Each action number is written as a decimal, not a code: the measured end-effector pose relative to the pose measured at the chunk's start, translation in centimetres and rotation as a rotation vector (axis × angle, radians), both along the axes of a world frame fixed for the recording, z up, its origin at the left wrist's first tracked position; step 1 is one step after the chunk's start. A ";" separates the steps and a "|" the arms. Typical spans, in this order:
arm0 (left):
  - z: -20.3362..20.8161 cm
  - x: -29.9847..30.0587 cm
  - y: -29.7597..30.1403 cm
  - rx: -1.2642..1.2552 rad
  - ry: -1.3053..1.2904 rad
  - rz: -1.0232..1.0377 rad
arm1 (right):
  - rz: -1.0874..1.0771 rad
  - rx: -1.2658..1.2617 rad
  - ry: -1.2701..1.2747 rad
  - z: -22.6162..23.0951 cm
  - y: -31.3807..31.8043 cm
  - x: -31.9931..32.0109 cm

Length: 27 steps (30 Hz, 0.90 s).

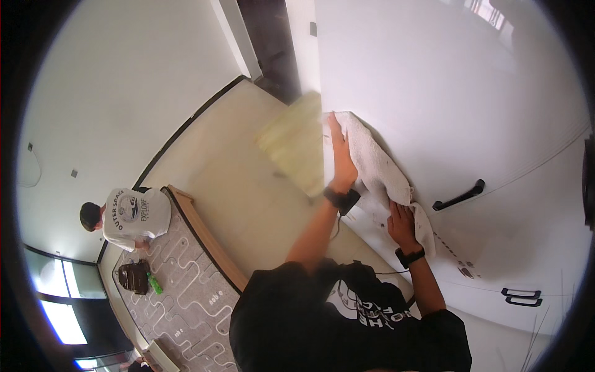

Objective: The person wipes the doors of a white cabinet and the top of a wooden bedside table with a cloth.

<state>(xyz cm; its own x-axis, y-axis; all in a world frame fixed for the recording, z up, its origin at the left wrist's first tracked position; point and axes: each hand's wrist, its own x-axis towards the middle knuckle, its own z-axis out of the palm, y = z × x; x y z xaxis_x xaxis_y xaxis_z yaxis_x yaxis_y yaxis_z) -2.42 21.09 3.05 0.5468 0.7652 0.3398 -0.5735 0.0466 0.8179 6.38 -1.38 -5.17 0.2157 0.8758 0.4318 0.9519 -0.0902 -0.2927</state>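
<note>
Far left, another person (127,217) crouches on a patterned rug (186,279), brown bag (133,276) beside them. Left hand (342,158) lies flat, fingers spread, pressing the upper end of a white towel (378,164) against a white door (483,111). Right hand (403,224) grips the towel's lower end. Towel looks soft, light, floppy; best held bunched at its ends. Black handle (460,196) further right.

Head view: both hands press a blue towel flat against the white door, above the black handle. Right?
Not quite. The head view shows the towel is white, not blue: a white terry towel. The rest holds: the left hand and the right hand both press it against the white glossy door, and it lies up and to the left of the black bar handle.
</note>
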 end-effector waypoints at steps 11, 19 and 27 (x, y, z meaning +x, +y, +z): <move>2.6 -0.3 7.9 0.288 0.280 0.184 | -0.515 0.102 -0.417 9.0 7.6 -3.0; -4.2 -1.3 9.4 0.166 0.280 0.116 | -0.507 0.043 -0.522 7.3 8.6 -3.0; -2.5 -1.6 9.8 0.282 0.206 0.027 | -0.645 0.230 -0.423 12.0 10.9 -3.4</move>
<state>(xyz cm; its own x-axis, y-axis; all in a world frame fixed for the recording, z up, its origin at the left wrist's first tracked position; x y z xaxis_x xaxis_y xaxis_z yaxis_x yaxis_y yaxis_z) -4.01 30.84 0.52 0.6072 0.6718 0.4242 -0.3926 -0.2105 0.8953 2.94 9.53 6.88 0.4263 0.5136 0.7446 0.7673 -0.6412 0.0030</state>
